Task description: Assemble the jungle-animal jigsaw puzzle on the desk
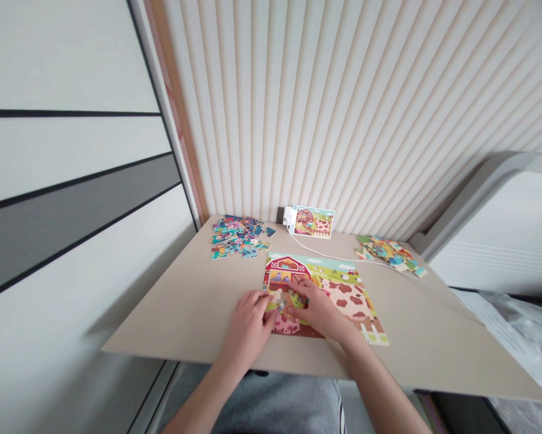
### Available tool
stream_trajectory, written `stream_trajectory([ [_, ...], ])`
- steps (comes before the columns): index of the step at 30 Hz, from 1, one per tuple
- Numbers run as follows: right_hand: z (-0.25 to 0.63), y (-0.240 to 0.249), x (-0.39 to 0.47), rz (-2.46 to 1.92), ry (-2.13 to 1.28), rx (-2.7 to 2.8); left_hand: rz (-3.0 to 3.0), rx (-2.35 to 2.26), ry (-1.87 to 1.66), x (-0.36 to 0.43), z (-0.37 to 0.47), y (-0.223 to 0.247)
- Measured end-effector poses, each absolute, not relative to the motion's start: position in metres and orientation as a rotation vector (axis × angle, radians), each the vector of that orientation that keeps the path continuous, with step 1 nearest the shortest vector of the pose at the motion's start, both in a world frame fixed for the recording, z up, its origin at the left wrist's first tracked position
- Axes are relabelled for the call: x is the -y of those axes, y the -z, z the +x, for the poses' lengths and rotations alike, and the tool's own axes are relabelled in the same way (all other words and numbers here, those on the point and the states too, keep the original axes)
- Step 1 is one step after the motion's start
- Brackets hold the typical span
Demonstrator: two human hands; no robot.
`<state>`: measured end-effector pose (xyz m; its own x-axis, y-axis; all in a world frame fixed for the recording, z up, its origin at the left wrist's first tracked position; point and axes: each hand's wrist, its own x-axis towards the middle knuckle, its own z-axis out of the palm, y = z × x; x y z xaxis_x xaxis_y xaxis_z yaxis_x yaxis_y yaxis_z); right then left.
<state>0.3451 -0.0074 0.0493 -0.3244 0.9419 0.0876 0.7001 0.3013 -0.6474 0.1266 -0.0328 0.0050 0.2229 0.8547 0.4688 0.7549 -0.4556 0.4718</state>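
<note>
White panels (72, 241) with black strips stand well to the left of your left hand. Beige table (180, 313) surface runs from that side beneath both your hands and out past your right arm. A left pile (241, 232) of loose jigsaw pieces, mostly blue, purple and teal, lies beyond your left hand, near the far edge.

Your left hand (250, 313) is at the puzzle's left edge, fingers bent and thumb set apart from them, partly open. Whether it pinches a piece cannot be told. Grey trousers (275, 404) show below your hands, under the near edge.

The puzzle (349, 295) lies flat under your fingers: red barn beyond them, pink spotted animal just below, brown-spotted cow and white fence to the right. Straight beyond it are a white plug (289, 216) and a card (316, 221) printed with a matching farm scene.

Your right hand (318, 310) rests over the middle of the puzzle, fingers reaching leftward towards your left hand, thumb parted from them. Any hold on a piece is hidden.

A white cable (325, 254) passes beyond your right hand to the right pile (390, 253) of multicoloured pieces. Clear plastic (524, 319) lies farthest right of your right hand.
</note>
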Motion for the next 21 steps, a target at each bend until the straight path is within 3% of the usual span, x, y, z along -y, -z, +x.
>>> stream_trajectory([
  [8, 0.354, -0.04, 0.01, -1.525, -0.868, 1.608, 2.33, -1.528, -1.079, 0.035, 0.127, -0.007],
  [21, 0.333, -0.032, 0.02, -1.709, -0.643, 1.548, 2.348, -1.557, -1.034, 0.036, 0.127, -0.01],
])
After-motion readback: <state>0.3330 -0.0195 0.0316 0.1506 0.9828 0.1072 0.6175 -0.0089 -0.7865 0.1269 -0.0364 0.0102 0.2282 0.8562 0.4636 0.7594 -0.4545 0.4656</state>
